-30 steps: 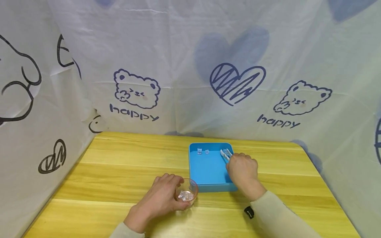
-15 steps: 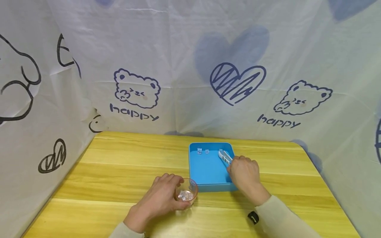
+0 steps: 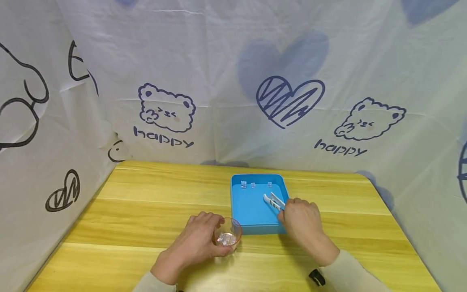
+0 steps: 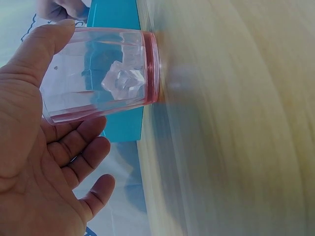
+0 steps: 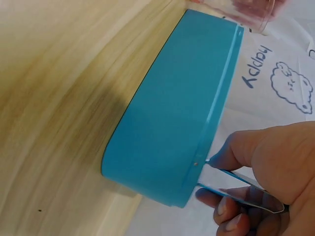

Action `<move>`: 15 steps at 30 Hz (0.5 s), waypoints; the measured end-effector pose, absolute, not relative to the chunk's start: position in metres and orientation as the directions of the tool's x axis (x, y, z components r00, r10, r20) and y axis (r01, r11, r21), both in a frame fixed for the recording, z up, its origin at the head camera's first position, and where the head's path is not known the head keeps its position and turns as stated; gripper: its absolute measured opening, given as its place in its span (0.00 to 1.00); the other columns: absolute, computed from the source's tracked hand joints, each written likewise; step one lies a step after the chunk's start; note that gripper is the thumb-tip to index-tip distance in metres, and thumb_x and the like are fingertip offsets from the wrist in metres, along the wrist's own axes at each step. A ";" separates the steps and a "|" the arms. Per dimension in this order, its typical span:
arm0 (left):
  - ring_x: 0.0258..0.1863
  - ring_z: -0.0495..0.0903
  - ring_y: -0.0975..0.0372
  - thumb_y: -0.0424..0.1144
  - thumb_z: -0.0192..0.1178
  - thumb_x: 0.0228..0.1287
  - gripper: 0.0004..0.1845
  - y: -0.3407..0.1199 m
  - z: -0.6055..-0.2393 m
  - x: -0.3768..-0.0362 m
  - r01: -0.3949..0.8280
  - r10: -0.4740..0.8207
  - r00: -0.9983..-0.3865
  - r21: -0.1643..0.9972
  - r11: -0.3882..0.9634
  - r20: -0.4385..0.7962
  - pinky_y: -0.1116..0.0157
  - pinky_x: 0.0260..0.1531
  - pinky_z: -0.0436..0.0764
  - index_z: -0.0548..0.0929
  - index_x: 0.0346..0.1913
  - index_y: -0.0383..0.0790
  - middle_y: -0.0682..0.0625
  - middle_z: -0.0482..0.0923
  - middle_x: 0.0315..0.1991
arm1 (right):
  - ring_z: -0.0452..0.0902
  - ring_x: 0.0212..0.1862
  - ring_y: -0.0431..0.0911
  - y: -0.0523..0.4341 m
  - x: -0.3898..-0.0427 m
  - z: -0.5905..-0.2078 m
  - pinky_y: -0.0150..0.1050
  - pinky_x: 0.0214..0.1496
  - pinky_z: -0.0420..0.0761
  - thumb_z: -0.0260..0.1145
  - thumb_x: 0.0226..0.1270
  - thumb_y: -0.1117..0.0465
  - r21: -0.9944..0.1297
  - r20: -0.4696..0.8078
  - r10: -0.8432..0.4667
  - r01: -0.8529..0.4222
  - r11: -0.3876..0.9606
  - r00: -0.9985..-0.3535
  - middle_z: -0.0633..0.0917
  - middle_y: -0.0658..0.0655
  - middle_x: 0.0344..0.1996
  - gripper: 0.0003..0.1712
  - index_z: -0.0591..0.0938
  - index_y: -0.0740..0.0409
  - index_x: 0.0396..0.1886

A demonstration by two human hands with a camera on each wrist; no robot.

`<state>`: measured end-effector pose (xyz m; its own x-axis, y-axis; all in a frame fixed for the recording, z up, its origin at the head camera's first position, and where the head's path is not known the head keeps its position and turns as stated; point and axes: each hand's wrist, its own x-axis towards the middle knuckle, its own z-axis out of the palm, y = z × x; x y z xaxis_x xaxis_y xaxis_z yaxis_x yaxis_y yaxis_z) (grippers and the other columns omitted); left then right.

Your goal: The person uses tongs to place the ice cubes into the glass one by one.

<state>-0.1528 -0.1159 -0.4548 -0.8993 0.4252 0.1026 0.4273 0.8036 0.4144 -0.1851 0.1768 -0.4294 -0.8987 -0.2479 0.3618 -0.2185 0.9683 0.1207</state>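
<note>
My left hand grips a clear pinkish glass that stands on the wooden table just left of a blue tray. In the left wrist view, the thumb and fingers wrap the glass, and ice cubes lie at its bottom. My right hand holds white tongs over the tray's right side, with the tips pointing to the tray's middle. Three small ice cubes lie along the tray's far wall. The right wrist view shows the tray's outer wall and the tongs in my fingers.
A white cloth printed with bears and hearts closes off the back and both sides of the table. The tray sits at the table's middle, towards the right. A black wrist strap shows on my right sleeve.
My right hand has drawn back towards me with the tongs, whose tips have moved from the tray's far right corner to its middle. A cube now lies uncovered there. My left hand stays on the glass.
</note>
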 end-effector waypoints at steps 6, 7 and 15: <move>0.49 0.73 0.63 0.70 0.67 0.45 0.39 -0.116 -0.455 -0.153 0.433 0.426 -0.898 0.403 0.806 0.113 0.58 0.52 0.69 0.78 0.57 0.48 0.57 0.79 0.45 | 0.58 0.15 0.44 0.179 -0.180 -0.428 0.36 0.18 0.55 0.67 0.52 0.57 0.135 0.373 -0.281 -0.248 0.959 -0.884 0.65 0.50 0.11 0.19 0.68 0.56 0.12; 0.49 0.73 0.63 0.70 0.67 0.45 0.39 -0.116 -0.455 -0.153 0.433 0.426 -0.898 0.404 0.806 0.113 0.58 0.52 0.69 0.78 0.56 0.48 0.57 0.80 0.45 | 0.58 0.15 0.44 0.179 -0.180 -0.428 0.36 0.18 0.54 0.67 0.52 0.58 0.135 0.372 -0.285 -0.252 0.958 -0.883 0.65 0.50 0.11 0.19 0.68 0.57 0.12; 0.49 0.73 0.63 0.70 0.67 0.45 0.39 -0.115 -0.455 -0.153 0.430 0.426 -0.898 0.410 0.804 0.107 0.57 0.51 0.69 0.78 0.56 0.48 0.57 0.80 0.45 | 0.58 0.16 0.44 0.182 -0.187 -0.433 0.36 0.18 0.56 0.68 0.54 0.56 0.113 0.374 -0.269 -0.244 0.963 -0.888 0.66 0.50 0.12 0.19 0.70 0.57 0.14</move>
